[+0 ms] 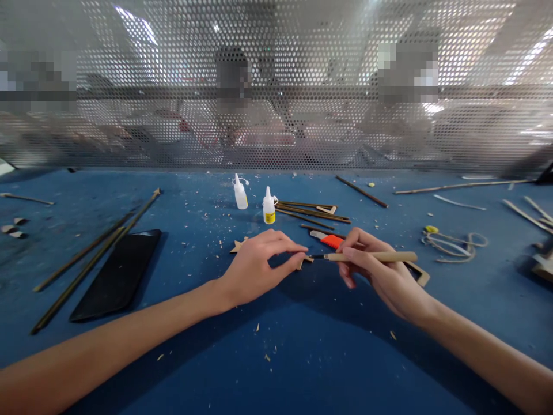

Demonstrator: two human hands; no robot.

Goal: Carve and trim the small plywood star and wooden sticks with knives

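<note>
My right hand [375, 268] grips a carving tool [371, 257] by its pale wooden handle, its dark tip pointing left. My left hand [263, 265] pinches a small pale wooden piece [306, 260] between thumb and fingertips, and the tool's tip meets or nearly meets it. Most of that piece is hidden by my fingers. Just beyond my left hand lies a star-like wooden scrap [237, 246]. A cutter knife with an orange handle [332, 241] rests behind my right fingers. Partly under my right hand is a pale-edged flat object [418, 273].
Two white glue bottles [241, 193] [269, 207] stand beyond my hands, beside several thin brown sticks [315, 214]. A black phone [118, 276] and long sticks [82, 276] lie at left. Coiled string [458, 246] is at right. A perforated metal screen [276, 132] borders the blue table, with people behind.
</note>
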